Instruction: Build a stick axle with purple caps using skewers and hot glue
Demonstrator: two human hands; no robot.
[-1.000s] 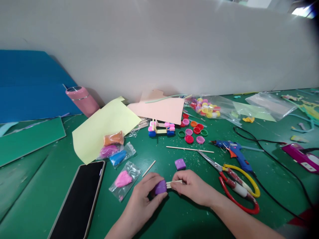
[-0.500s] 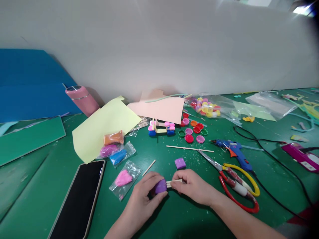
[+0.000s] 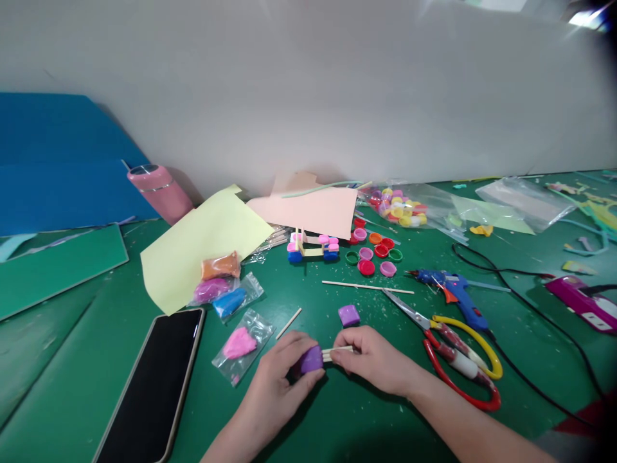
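Note:
A purple clay block (image 3: 312,360) is gripped between the thumb and fingers of my left hand (image 3: 284,373). Thin wooden sticks (image 3: 328,355) join its right side, and my right hand (image 3: 371,357) pinches them between thumb and fingers. How deep the sticks go into the clay I cannot tell. Just beyond my right hand lies a second, smaller purple clay block (image 3: 348,315). A short stick (image 3: 289,323) rests past my left fingers, and a longer stick (image 3: 367,287) lies farther back.
Scissors (image 3: 463,360) and a blue glue gun (image 3: 453,292) with a black cord lie at right. A phone (image 3: 149,386) and bagged pink clay (image 3: 241,344) are at left. Behind stand a small clay-and-stick model (image 3: 313,247), bottle caps (image 3: 366,267) and a pink bottle (image 3: 161,193).
Almost nothing differs. Both hands keep their hold on the clay block and sticks, and the view has shifted very slightly.

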